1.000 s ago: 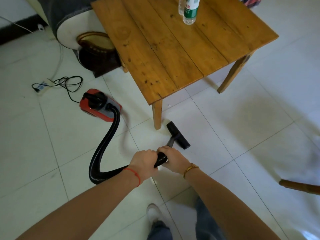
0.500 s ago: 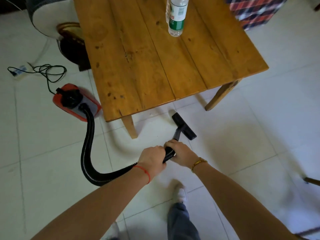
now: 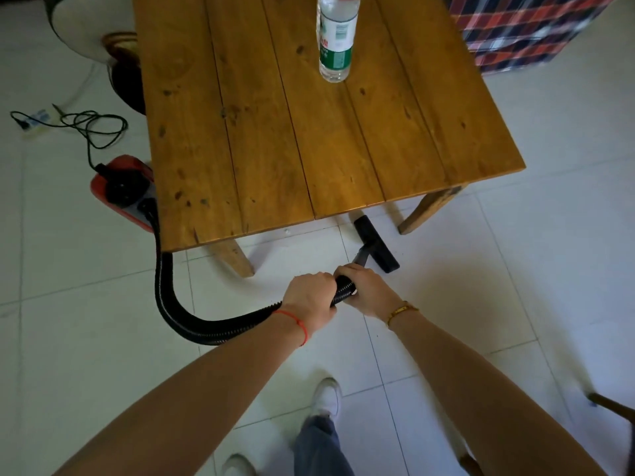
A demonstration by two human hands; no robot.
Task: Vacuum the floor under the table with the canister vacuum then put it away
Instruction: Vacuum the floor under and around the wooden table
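A wooden table [image 3: 275,132] stands on the white tiled floor. The red canister vacuum [image 3: 118,187] sits by the table's left side, partly hidden by the tabletop. Its black ribbed hose [image 3: 178,307] curves along the floor to my hands. My left hand [image 3: 309,297] grips the hose end. My right hand [image 3: 367,292] grips the hose just ahead of it, at the base of the short tube. The black floor nozzle [image 3: 376,243] lies on the tiles at the table's near edge, between the two front legs.
A clear water bottle [image 3: 336,39] stands on the table. A black power cord [image 3: 92,127] and a power strip lie on the floor at the left. A plaid cloth [image 3: 525,29] is at the top right. A wooden chair part [image 3: 615,407] shows at the lower right. My white shoes are below.
The view has shifted right along the table's front. The nozzle has moved from beside the near left leg toward the middle, closer under the table edge. Both hands keep their grip.
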